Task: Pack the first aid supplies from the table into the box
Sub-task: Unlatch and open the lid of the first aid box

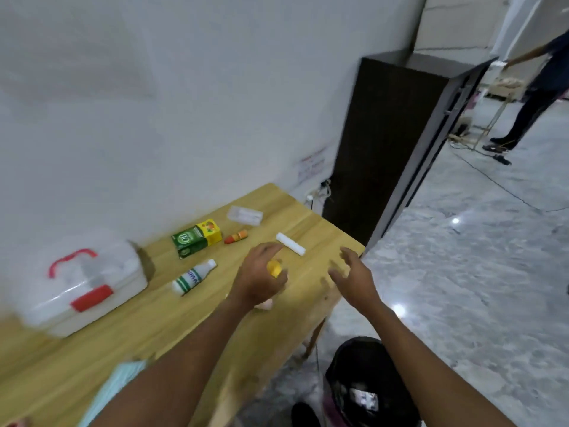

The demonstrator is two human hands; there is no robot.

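Right of the box, the left hand closes on a yellow item; the right hand hovers open beyond it, at the table edge. Bottle, carton, tube, roll and clear case lie right of the box. Its lid looks shut, so a one-handed opening may fumble the yellow item toward the bin.
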